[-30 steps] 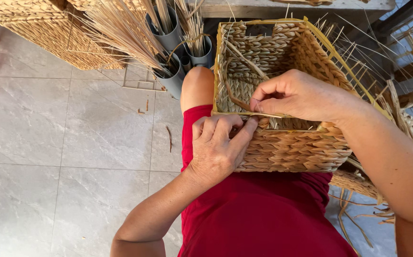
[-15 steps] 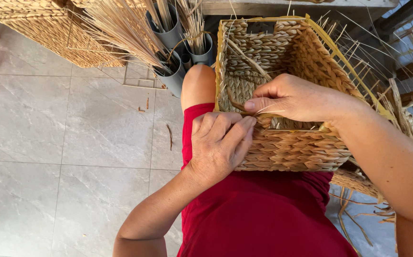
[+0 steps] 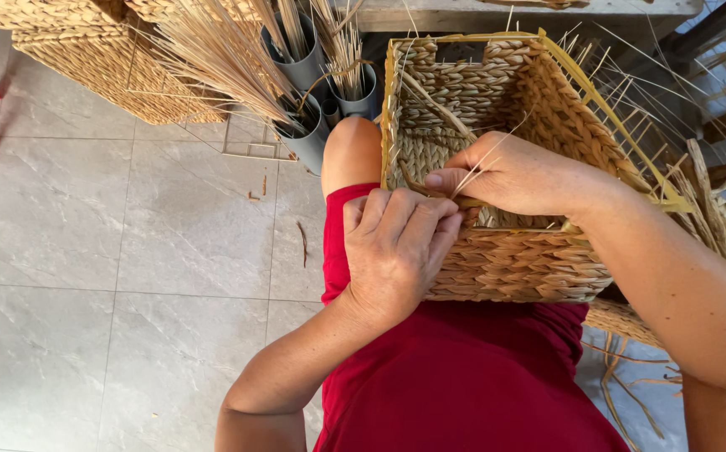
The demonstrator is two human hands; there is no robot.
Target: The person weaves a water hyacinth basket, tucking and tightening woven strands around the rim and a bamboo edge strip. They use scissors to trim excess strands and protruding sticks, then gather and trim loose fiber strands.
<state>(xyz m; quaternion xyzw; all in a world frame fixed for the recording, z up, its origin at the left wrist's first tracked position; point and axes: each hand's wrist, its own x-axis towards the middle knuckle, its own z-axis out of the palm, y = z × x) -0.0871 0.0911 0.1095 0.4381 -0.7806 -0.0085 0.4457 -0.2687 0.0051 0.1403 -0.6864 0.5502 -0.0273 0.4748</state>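
A rectangular woven straw basket (image 3: 538, 100) with a yellow rim frame rests on my lap over red clothing. My left hand (image 3: 396, 247) presses on the basket's near left corner, fingers curled against the weave. My right hand (image 3: 513, 176) lies over the near rim and pinches thin pale straw strands (image 3: 484, 163) between thumb and fingers. Loose straw ends stick out along the basket's right side.
Grey tubes (image 3: 317, 79) holding bundles of dry straw stand on the tiled floor beyond my knee. Other woven baskets (image 3: 103, 59) sit at the upper left. A wooden bench edge (image 3: 513, 12) runs along the top. More woven material lies at the right.
My right hand has slid left along the near rim and now pinches straw strands close to my left hand's fingertips. The left hand stays on the corner.
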